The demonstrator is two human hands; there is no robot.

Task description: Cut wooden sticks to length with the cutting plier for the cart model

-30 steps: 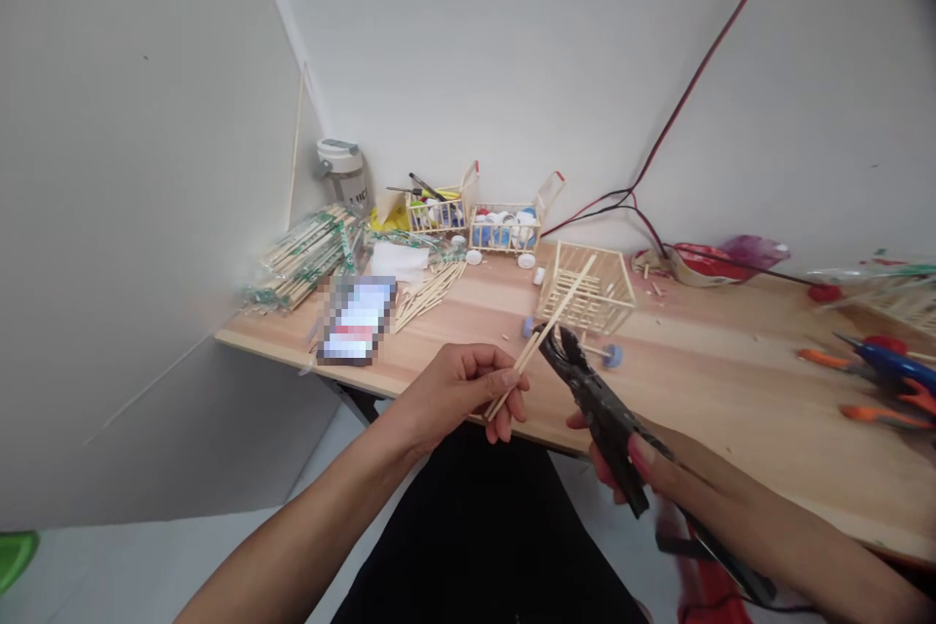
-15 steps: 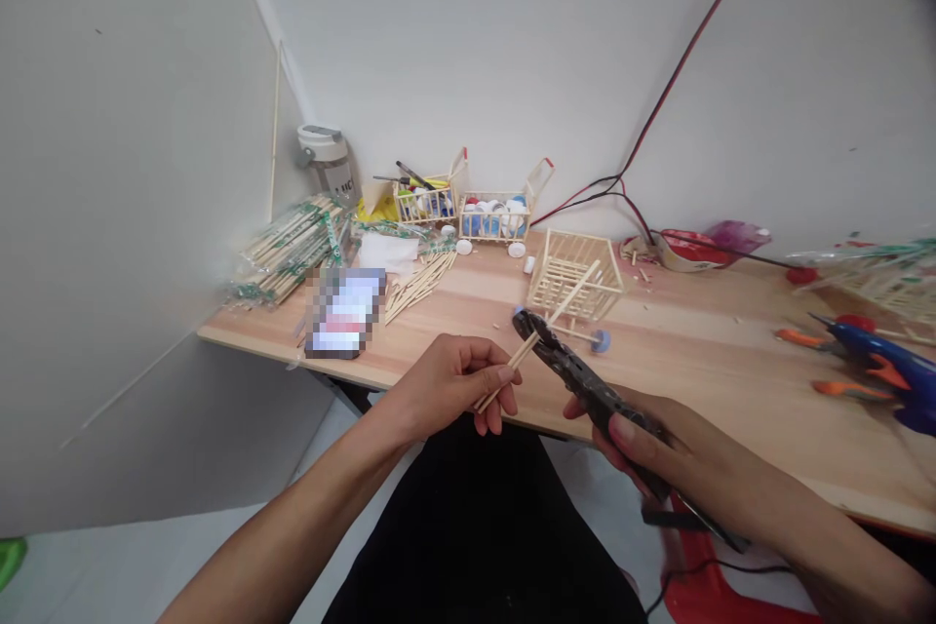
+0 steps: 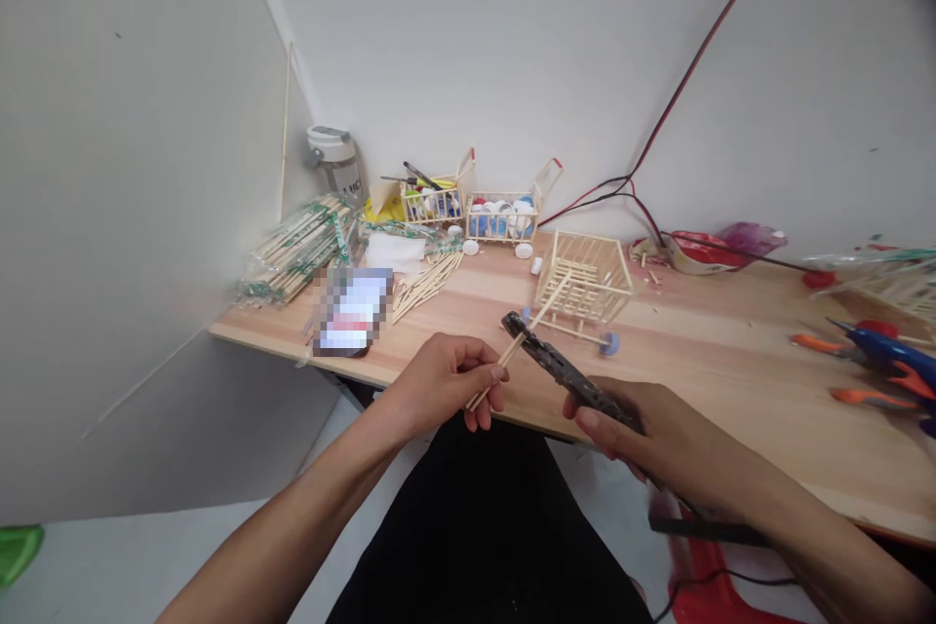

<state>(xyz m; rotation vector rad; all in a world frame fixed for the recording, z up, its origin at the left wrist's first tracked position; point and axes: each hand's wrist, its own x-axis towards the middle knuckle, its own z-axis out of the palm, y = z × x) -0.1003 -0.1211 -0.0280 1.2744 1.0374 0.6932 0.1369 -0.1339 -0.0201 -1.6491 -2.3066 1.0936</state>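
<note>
My left hand pinches a pair of thin wooden sticks near their lower ends, and they slant up and away over the table. My right hand grips dark metal pliers, whose jaws reach the sticks a little past my left fingers. The jaws look closed around the sticks, though the contact is small and partly hidden. Just beyond the sticks stands an open wooden stick cage with a blue-and-white wheel at its near corner.
A wooden tabletop holds a pixelated phone, bagged stick bundles, and stick carts filled with bottle caps. A blue glue gun lies at right. A wall stands at left, and a red-and-black cable runs up the back wall.
The pliers have swung to a flatter angle, their tip moving left, and the sticks have shifted slightly left with my left hand. The view has tilted a little.
</note>
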